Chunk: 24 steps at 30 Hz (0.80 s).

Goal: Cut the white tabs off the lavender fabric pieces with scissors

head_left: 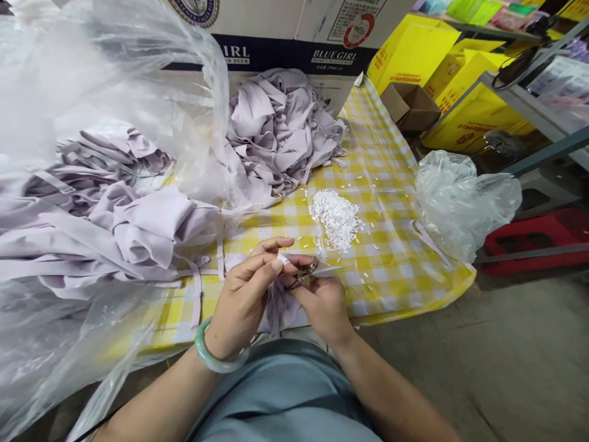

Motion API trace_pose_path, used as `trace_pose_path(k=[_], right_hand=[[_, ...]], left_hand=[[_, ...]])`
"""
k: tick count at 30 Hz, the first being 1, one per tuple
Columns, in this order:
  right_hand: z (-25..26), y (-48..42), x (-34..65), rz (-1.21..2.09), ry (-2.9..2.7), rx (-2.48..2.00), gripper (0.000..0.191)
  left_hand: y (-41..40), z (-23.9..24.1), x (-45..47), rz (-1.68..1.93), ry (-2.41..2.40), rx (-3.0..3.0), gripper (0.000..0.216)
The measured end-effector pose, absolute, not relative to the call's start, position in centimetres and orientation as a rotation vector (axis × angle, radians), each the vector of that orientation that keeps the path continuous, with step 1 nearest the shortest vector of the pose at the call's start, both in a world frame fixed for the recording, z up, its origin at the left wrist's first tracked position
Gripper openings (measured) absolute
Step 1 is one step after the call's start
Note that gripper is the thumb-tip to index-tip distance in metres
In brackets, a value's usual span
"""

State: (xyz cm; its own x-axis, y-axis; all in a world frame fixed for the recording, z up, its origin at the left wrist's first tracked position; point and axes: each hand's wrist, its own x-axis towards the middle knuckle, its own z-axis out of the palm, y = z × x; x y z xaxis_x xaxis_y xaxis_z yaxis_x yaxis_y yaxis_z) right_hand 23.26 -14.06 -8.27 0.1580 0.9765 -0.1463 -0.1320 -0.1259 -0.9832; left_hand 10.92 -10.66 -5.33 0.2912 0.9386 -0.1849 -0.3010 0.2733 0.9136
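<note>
My left hand [246, 294], with a pale green bangle [216, 356] on the wrist, pinches a lilac garment [276, 310] and a small white tag at its fingertips. My right hand [322, 301] is closed around small scissors [317, 270], whose blades point right over the yellow checked tablecloth [391, 270]. The scissors sit right at the tag. A heap of small white cut tags [335, 218] lies just beyond my hands.
A pile of lilac garments [285, 129] lies at the back, and more [115, 227] spill from a clear plastic bag [115, 80] on the left. A crumpled clear bag [460, 196] hangs off the table's right edge. Cardboard and yellow boxes [427, 61] stand behind; a red stool [534, 236] is right.
</note>
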Motion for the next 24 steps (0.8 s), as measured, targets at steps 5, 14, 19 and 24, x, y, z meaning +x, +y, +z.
trace_pose_path(k=[5, 14, 19, 24], right_hand=[[-9.0, -15.0, 21.7, 1.400, -0.793, -1.200, 0.022], [-8.0, -13.9, 25.6, 1.610, -0.659, -1.091, 0.042], [-7.9, -14.0, 25.0, 1.623, -0.482, -1.133, 0.035], [-8.4, -13.8, 25.2, 1.559, -0.516, -1.163, 0.034]], left_hand=[[-10.3, -5.1, 10.9, 0.994, 0.907, 0.876, 0.023], [-9.5, -4.9, 9.2, 0.663, 0.735, 1.202, 0.027], [-10.6, -5.1, 11.0, 0.764, 0.688, 1.568, 0.024], [-11.0, -6.1, 11.8, 0.861, 0.673, 1.685, 0.021]])
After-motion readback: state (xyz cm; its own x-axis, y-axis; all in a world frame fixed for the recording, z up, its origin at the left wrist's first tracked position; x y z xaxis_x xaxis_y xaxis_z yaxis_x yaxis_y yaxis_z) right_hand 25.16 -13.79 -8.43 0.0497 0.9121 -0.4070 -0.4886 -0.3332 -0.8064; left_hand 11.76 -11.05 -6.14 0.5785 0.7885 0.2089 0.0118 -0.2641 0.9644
